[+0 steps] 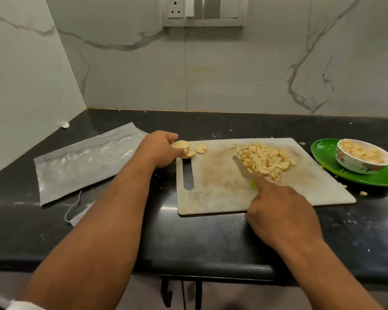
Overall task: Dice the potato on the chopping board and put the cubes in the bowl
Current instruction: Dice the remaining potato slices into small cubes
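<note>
Gripping a pale cut potato chunk (181, 145) at the white plastic chopping board's (222, 198) far-left corner, our left hand (159, 151) is nearest it; our right hand (280, 211) holds the green-handled knife (242, 167), blade against the diced pile (264, 159), the full floral bowl (363, 156) farther right.

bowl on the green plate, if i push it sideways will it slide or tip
The bowl is filled near its rim with potato cubes, so it probably feels heavy and resists tipping. It stands on a glossy green plate, so it may slide, or drag the plate across the countertop.
</note>
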Demonstrator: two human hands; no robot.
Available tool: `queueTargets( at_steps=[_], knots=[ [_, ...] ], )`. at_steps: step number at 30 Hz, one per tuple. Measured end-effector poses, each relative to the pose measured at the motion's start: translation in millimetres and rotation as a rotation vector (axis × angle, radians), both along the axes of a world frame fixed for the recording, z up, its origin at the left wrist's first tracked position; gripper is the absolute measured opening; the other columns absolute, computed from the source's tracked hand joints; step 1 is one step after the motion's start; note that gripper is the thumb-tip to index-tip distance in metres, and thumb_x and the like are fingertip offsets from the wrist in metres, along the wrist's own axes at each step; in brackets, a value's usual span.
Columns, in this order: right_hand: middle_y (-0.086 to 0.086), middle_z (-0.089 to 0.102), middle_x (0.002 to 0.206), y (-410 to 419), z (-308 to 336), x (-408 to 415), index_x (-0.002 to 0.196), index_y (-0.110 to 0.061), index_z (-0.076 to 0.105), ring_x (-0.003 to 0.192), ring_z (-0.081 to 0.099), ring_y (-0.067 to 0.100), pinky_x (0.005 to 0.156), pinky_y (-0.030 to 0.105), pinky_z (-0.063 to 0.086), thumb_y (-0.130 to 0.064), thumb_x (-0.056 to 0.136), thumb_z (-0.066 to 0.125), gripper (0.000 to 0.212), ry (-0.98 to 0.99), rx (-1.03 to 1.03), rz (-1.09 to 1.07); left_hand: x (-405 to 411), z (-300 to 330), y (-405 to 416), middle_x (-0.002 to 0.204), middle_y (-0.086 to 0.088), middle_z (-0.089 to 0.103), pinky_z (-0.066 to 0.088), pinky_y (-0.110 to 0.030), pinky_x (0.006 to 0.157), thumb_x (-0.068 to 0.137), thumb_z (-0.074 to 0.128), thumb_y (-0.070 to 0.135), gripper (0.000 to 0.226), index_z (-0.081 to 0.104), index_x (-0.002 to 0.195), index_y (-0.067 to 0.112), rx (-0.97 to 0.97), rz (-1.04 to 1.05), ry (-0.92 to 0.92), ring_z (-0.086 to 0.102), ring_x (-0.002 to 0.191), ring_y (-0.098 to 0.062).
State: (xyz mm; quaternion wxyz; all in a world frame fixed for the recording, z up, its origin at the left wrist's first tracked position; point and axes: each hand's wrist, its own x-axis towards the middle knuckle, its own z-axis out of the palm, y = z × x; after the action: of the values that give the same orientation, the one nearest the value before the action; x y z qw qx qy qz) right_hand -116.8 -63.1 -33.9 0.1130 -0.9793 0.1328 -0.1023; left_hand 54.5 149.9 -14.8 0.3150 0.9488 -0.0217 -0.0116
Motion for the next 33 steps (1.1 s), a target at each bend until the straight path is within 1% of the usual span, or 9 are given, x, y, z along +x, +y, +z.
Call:
queueTargets(
  at_steps=[4, 7, 9, 15, 20, 23, 26, 31, 33],
  knots=[
    [-0.001, 0.055, 0.085, 15.3, -3.5, 9.6, 0.155, -0.036, 0.026, 0.069, 0.046, 0.021, 0.064, 0.036, 0.037, -0.027, 0.097, 0.035, 0.060, -0.108, 0.034, 0.128, 5.0, -0.8, 0.1, 0.152, 0.001, 0.056, 0.041, -0.041, 0.114, 0.093, 0.076, 0.035, 0.066, 0.050, 0.153, 0.027, 0.002, -0.024, 0.013, 0.051, 0.139, -0.024],
    [-0.002, 0.066, 0.102, 18.0, -8.1, 7.5, 0.157, -0.036, 0.023, 0.077, 0.055, 0.019, 0.066, 0.036, 0.043, -0.029, 0.098, 0.035, 0.060, -0.127, 0.044, 0.200, 9.4, -2.9, 2.4, 0.148, 0.003, 0.059, 0.041, -0.039, 0.113, 0.092, 0.078, 0.034, 0.061, 0.055, 0.149, 0.027, -0.025, -0.020, 0.009, 0.054, 0.136, -0.022],
    [-0.004, 0.067, 0.109, 16.6, -10.0, 8.2, 0.157, -0.037, 0.021, 0.079, 0.056, 0.018, 0.066, 0.034, 0.042, -0.030, 0.099, 0.035, 0.060, -0.133, 0.043, 0.216, 13.1, -2.9, 2.7, 0.145, 0.002, 0.061, 0.043, -0.038, 0.110, 0.092, 0.077, 0.035, 0.059, 0.057, 0.147, 0.026, -0.009, -0.011, 0.024, 0.056, 0.132, -0.023],
    [-0.006, 0.066, 0.110, 15.9, -11.2, 12.6, 0.157, -0.041, 0.018, 0.083, 0.056, 0.017, 0.070, 0.036, 0.043, -0.033, 0.100, 0.032, 0.059, -0.081, 0.043, 0.201, 24.2, 2.8, 1.2, 0.129, -0.003, 0.069, 0.047, -0.033, 0.089, 0.090, 0.079, 0.033, 0.051, 0.066, 0.138, 0.021, -0.016, 0.021, 0.091, 0.061, 0.110, -0.020],
    [-0.005, 0.065, 0.107, 14.7, -10.9, 14.2, 0.157, -0.041, 0.017, 0.077, 0.049, 0.016, 0.066, 0.034, 0.038, -0.033, 0.101, 0.031, 0.058, -0.067, 0.029, 0.171, 28.1, 2.1, -2.1, 0.104, 0.002, 0.068, 0.049, -0.033, 0.083, 0.089, 0.081, 0.034, 0.041, 0.071, 0.127, 0.021, 0.018, 0.038, 0.107, 0.060, 0.095, -0.016],
    [-0.006, 0.064, 0.103, 15.6, -11.0, 12.2, 0.157, -0.040, 0.018, 0.075, 0.047, 0.015, 0.065, 0.034, 0.037, -0.033, 0.101, 0.030, 0.057, -0.074, 0.039, 0.167, 26.3, 3.2, -3.3, 0.100, 0.003, 0.069, 0.054, -0.035, 0.081, 0.084, 0.085, 0.037, 0.027, 0.072, 0.105, 0.025, 0.094, 0.057, 0.021, 0.062, 0.092, -0.017],
    [-0.005, 0.063, 0.101, 14.0, -9.8, 12.1, 0.156, -0.039, 0.020, 0.077, 0.049, 0.015, 0.065, 0.034, 0.037, -0.034, 0.101, 0.029, 0.056, -0.074, 0.063, 0.163, 21.7, 6.7, -5.5, 0.086, 0.000, 0.071, 0.056, -0.036, 0.075, 0.082, 0.086, 0.041, 0.023, 0.073, 0.086, 0.023, 0.177, 0.050, -0.015, 0.065, 0.084, -0.017],
    [-0.003, 0.065, 0.106, 15.3, -9.8, 10.0, 0.157, -0.038, 0.021, 0.084, 0.055, 0.018, 0.070, 0.036, 0.043, -0.033, 0.102, 0.030, 0.056, -0.075, 0.089, 0.176, 13.5, 9.9, -3.1, 0.085, 0.001, 0.072, 0.055, -0.035, 0.075, 0.083, 0.085, 0.041, 0.021, 0.075, 0.086, 0.023, 0.142, 0.032, -0.023, 0.064, 0.082, -0.015],
    [-0.002, 0.066, 0.102, 14.3, -9.4, 10.0, 0.156, -0.037, 0.023, 0.083, 0.056, 0.019, 0.070, 0.036, 0.043, -0.032, 0.101, 0.031, 0.056, -0.081, 0.096, 0.145, 10.0, 10.5, -2.1, 0.085, 0.002, 0.071, 0.053, -0.034, 0.074, 0.084, 0.084, 0.043, 0.023, 0.074, 0.085, 0.022, 0.117, 0.033, -0.046, 0.064, 0.083, -0.014]
  ],
)
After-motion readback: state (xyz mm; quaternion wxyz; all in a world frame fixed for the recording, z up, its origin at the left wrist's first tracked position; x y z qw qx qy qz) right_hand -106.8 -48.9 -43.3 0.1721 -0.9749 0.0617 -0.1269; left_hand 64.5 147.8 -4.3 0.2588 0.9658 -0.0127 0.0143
